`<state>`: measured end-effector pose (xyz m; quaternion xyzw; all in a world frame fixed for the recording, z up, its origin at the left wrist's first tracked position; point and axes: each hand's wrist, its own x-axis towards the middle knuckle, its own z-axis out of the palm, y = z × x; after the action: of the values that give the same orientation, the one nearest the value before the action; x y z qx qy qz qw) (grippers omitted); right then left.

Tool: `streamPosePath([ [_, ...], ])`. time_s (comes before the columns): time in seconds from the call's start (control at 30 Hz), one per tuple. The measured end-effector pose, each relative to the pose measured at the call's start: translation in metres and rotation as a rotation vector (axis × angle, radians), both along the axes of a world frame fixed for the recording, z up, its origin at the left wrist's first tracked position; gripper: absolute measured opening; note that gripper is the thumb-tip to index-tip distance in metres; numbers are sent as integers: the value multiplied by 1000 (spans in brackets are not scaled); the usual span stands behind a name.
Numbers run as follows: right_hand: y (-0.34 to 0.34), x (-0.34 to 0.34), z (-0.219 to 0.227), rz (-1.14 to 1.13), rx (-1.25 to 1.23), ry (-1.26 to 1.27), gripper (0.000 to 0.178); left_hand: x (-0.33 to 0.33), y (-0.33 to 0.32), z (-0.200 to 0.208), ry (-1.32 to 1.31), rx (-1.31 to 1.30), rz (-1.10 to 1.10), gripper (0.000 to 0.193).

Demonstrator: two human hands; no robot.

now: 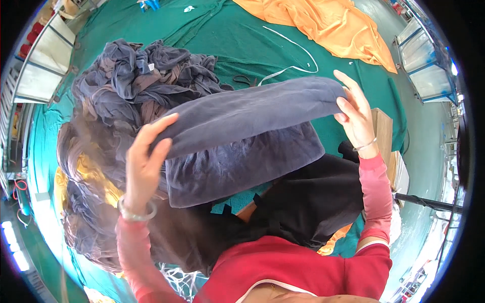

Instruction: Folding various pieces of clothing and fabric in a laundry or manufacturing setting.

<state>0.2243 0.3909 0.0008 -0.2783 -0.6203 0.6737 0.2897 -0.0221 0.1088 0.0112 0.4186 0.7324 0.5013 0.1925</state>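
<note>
Raised in front of me is a folded grey-blue fabric piece [252, 113], like a fleece towel, stretched sideways between my hands. My left hand [145, 159] grips its left end, thumb and fingers closed around the edge. At the opposite end, my right hand [356, 113] pinches the corner between thumb and fingers. Below it, a second folded grey-blue fabric piece [242, 164] lies near my lap, its upper part hidden by the raised one. Black trousers [313, 197] cover my legs.
A heap of crumpled grey and brown fabric [131, 76] is at the left, with yellow cloth [93, 179] in it. Black-handled scissors [243, 79] and a white tape [303, 49] lie on the green sheet [227, 30]. Orange cloth [323, 25] spreads at the far right.
</note>
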Motion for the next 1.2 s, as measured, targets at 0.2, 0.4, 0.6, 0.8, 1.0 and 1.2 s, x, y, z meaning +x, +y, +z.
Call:
streamPosePath([
  [0.2,-11,34,10,632,61,-504,20,17,-61,29,-38,-511,-140,29],
  [0.4,-27,4,10,328,849,-522,18,11,-40,12,498,-430,-57,25],
  [0.6,-54,-51,-14,555,1500,-526,76,27,10,-68,812,-460,-238,93],
  [0.8,-50,-40,-44,660,1415,-688,85,-24,10,-86,378,-164,-118,74],
  [1.0,-54,-46,-39,625,1442,-645,84,-156,-53,-206,652,-575,299,76],
  [1.2,-56,-48,-39,628,1452,-642,81,-158,-64,-269,741,-1033,210,52],
])
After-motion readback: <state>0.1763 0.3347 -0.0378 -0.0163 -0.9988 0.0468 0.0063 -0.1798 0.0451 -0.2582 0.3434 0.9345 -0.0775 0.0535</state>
